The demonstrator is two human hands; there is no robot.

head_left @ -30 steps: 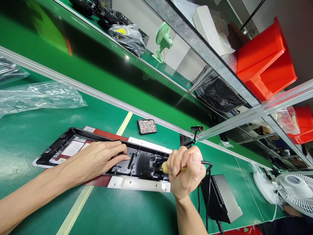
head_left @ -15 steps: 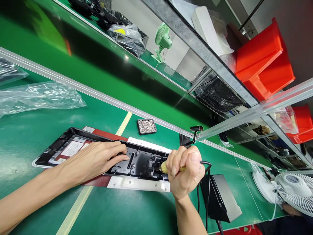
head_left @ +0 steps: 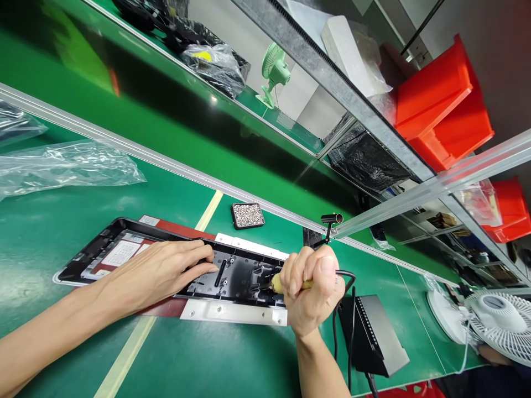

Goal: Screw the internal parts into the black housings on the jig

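Note:
A long black plastic housing [head_left: 236, 273] lies on the green bench, resting on a white bracket [head_left: 234, 312] and a red sheet. My left hand [head_left: 160, 271] lies flat on the housing with its fingers spread, pressing it down. My right hand [head_left: 313, 290] is closed in a fist around a yellow-handled corded tool [head_left: 277, 283]. The tool's tip touches the inside of the housing near its right end. Its black cable [head_left: 346, 276] loops out behind my fist.
A small black tray of screws [head_left: 248, 215] sits beyond the housing. A black box [head_left: 373, 340] stands right of my wrist. Clear plastic bags [head_left: 66, 166] lie far left. A white fan [head_left: 495, 323] is at the right, red bins [head_left: 443, 105] on the shelving above.

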